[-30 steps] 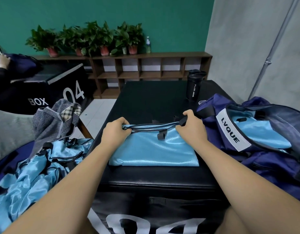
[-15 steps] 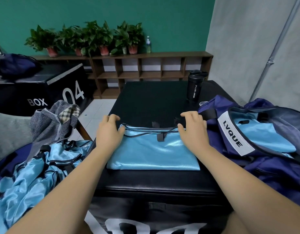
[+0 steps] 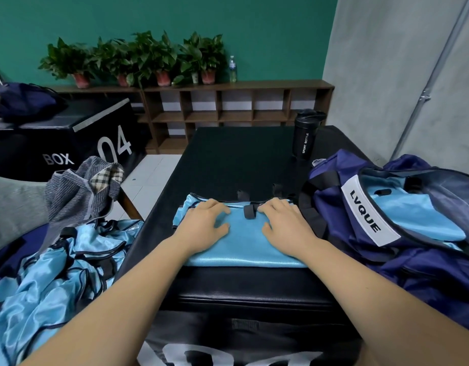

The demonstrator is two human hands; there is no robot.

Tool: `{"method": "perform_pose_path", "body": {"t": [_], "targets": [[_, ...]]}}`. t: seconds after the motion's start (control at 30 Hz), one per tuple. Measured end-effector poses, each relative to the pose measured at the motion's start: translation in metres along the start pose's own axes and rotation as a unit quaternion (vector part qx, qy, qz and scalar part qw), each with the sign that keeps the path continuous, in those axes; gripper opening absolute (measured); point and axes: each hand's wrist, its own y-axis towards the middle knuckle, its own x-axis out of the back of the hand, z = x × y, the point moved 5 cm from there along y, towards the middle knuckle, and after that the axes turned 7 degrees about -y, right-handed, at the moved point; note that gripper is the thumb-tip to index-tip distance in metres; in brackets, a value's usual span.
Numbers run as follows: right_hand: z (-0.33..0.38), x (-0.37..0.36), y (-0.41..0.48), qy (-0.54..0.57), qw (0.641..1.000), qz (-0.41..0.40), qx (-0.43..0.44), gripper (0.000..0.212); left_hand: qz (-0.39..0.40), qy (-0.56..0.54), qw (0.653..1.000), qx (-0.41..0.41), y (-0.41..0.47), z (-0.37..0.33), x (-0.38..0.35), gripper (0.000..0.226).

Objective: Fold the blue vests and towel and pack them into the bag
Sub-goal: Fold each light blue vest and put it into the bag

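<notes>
Blue vest (image 3: 245,244), folded, lies centre frame on the black box (image 3: 241,159); our left hand (image 3: 205,224) and right hand (image 3: 285,224) press it, fingers extended, to set the fold. The bag (image 3: 426,265) gapes at right, near for packing.

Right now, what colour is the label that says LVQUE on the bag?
White label with black letters, on the navy bag; the head view shows it.
</notes>
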Motion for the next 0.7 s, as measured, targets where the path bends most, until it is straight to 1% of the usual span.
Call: {"method": "perform_pose_path", "body": {"t": [0.07,0.13,0.2,0.3,0.4,0.47,0.57,0.63,0.7], "targets": [[-0.001,0.0,-0.001,0.006,1.0,0.005,-0.004,0.06,0.005,-0.001,1.0,0.011,-0.002,0.003,0.001,0.056],[-0.003,0.0,-0.001,0.018,1.0,0.014,-0.016,0.068,0.009,-0.01,0.999,0.037,-0.005,0.008,0.003,0.064],[-0.006,-0.001,-0.001,0.012,0.999,0.03,-0.032,0.07,0.014,-0.003,0.998,0.065,-0.008,0.013,0.006,0.07],[-0.01,-0.005,-0.001,0.002,0.997,0.062,-0.046,0.071,0.024,0.034,0.994,0.103,-0.013,0.023,0.01,0.076],[-0.012,-0.007,-0.001,0.007,0.996,0.072,-0.047,0.072,0.026,0.048,0.986,0.157,-0.016,0.033,0.018,0.074],[-0.013,-0.008,-0.001,0.0,0.997,0.068,-0.045,0.073,0.01,0.041,0.983,0.181,-0.018,0.039,0.025,0.069],[-0.015,-0.007,-0.001,0.01,0.997,0.056,-0.051,0.074,-0.045,0.011,0.975,0.216,-0.022,0.05,0.037,0.061],[-0.017,-0.005,0.0,0.019,0.997,0.042,-0.056,0.074,-0.09,0.005,0.967,0.237,-0.027,0.056,0.047,0.059],[-0.018,0.0,-0.001,0.033,0.998,0.024,-0.055,0.075,-0.111,-0.008,0.957,0.268,-0.033,0.059,0.053,0.059]]}}
